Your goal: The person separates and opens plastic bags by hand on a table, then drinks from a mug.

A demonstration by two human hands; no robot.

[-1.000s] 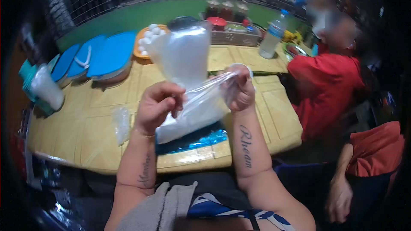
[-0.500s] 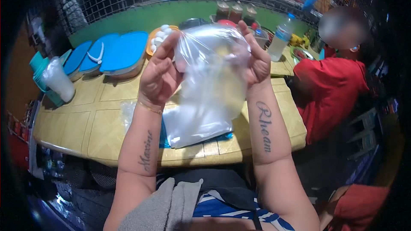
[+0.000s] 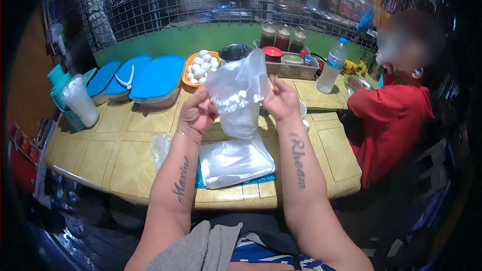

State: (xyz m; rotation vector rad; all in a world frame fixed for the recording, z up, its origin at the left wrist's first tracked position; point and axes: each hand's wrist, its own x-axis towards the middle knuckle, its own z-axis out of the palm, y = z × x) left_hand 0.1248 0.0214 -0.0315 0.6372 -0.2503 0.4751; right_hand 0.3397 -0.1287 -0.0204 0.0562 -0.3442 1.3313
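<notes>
Green wall and wire mesh stand behind the yellow desk. Above the desk, a clear plastic bag hangs between the left hand and the right hand, each grip clamped on one side of it. Just below lies a flat plastic stack on a blue wrapper. Farther back, white eggs sit in an orange basket, with blue-lidded containers to their left; a water bottle stands toward the right, near a person in red.
</notes>
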